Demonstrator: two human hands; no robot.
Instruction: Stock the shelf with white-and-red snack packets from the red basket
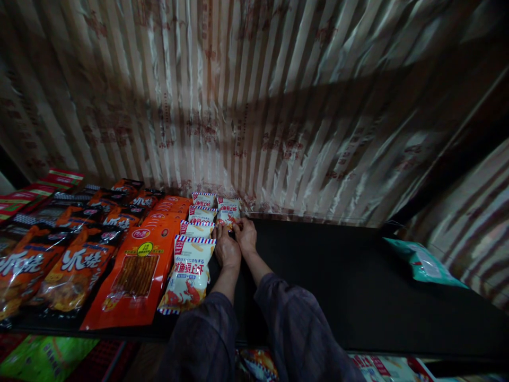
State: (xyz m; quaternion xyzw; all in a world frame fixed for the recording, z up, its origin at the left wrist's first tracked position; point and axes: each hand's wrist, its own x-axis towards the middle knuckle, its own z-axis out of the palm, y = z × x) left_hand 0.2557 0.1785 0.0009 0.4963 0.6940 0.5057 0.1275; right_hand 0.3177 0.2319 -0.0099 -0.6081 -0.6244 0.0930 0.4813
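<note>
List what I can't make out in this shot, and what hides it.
All in the head view:
- Lower part of the rightmost white packet on the black shelf: hidden by the left hand and right hand; their exact grip is unclear.
- Leftmost red packets: cut off by the left edge.
- Green packet below: cut off by the bottom edge.
- Any fine print on the teal packet: too small and blurred.

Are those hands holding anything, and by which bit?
The left hand and right hand meet at the near end of the rightmost white snack packet; whether they grip it or only press it cannot be told.
</note>
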